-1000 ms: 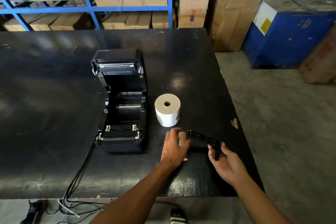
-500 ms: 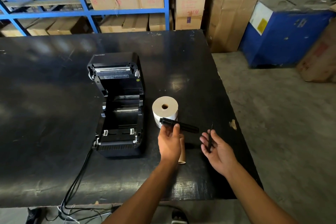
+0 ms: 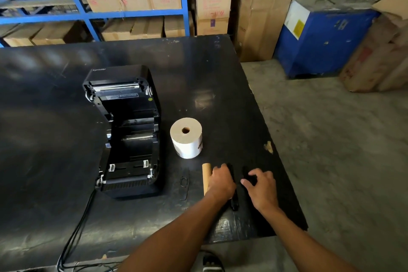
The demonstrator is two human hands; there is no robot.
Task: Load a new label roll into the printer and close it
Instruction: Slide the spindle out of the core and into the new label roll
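Printer [image 3: 128,130] open, no roll inside yet; new label roll [image 3: 186,138] standing beside it on the table [image 3: 44,161]. Left hand [image 3: 221,180] curled round black spindle [image 3: 234,202], right hand [image 3: 261,187] pinching a black piece; loading and closing left

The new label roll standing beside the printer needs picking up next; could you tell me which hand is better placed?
Probably the left hand: it lies nearer the label roll, though it grips the black spindle.
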